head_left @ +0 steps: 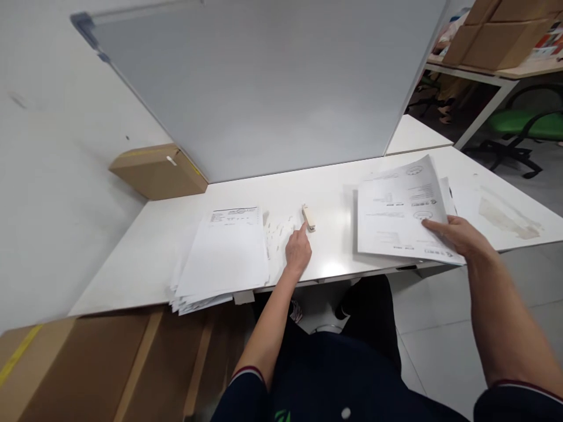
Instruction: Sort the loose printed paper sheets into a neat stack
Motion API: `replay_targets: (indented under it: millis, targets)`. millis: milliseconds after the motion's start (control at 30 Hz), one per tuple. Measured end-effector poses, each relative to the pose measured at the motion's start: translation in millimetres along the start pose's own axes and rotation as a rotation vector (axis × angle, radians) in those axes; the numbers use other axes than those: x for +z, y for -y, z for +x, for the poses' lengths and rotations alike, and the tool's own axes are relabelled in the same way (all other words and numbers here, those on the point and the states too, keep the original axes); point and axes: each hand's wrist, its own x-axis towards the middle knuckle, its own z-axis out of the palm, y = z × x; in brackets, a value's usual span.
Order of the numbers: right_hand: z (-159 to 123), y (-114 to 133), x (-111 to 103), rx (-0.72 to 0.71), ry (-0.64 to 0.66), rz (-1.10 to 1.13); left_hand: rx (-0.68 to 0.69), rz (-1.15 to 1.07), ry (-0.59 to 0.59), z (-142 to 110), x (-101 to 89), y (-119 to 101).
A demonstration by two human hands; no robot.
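Observation:
My right hand grips a few printed sheets of paper by their right side, thumb on top. The sheets are slightly lifted and cast a shadow along their left edge; more paper shows behind them. My left hand reaches over the desk with its index finger stretched out, the other fingers partly curled and hidden from above. Its fingertip is at the near end of a small cream stapler, apparently touching it. On the left lies an uneven stack of paper, its top sheet printed near the upper edge.
The white desk has a whiteboard along its back. A cardboard box sits at the back left corner; larger cartons stand below left. Beyond the desk's right end are a green chair and a table with boxes.

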Motion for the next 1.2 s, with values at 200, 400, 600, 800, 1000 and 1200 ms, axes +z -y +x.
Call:
replay_targets:
  millis: [200,400,600,800,1000,1200]
  targets:
    - [33.1,4.2,-31.0,-0.03,-0.297,-0.557,0.08,-0.19,0.014,-51.1,-19.3,-1.4]
    - [-6.1,-2.3,5.4,-0.31,-0.356,-0.598,-0.059,0.012,-0.253,-106.8,-78.9,41.1]
    - [-63.9,0.4,135.0,-0.572,0.051,-0.374,-0.241,0.379,-0.228,-103.6,-105.7,69.0]
    - [-108.5,-3.9,239.8,-0.697,0.578,-0.174,-0.183,0.425,-0.184,-107.4,-106.4,71.2]
    - [-114.1,-11.2,263.1,-0.621,0.692,-0.093,-0.111,0.343,-0.093,-111.2,-119.2,75.8]
    - [-110.3,-11.6,261.2,-0.583,0.7,-0.042,-0.397,-0.029,-0.086,-108.6,-131.3,60.5]
